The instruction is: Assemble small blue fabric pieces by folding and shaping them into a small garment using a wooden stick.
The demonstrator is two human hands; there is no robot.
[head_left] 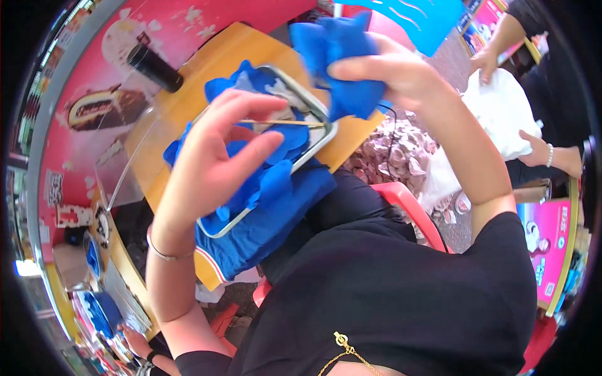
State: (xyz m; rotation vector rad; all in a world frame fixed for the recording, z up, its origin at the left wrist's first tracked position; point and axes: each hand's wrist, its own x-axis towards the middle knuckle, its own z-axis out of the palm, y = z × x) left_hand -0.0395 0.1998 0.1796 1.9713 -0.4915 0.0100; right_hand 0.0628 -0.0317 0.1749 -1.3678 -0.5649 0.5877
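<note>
My right hand (392,69) is closed on a bundle of blue cloth pieces (351,56), raised over the tray's far right corner. Below it, a light-rimmed tray (320,141) holds loose blue cloth pieces (276,182) and some whitish bits. My left hand (222,147) hovers above the tray with thumb and forefinger spread apart. A thin pale stick (288,123) shows between them and reaches toward the tray's right rim; whether the hand touches it I cannot tell. Under the tray's near side lies a blue cloth with a striped edge (257,235).
A black cylindrical bottle (155,67) stands on the wooden table (182,88), by a pink wall. Pale scraps (401,147) heap on the floor at right. Another person's hands hold a white bag (501,113). At lower left, another person's hand (135,341) is near blue cloth.
</note>
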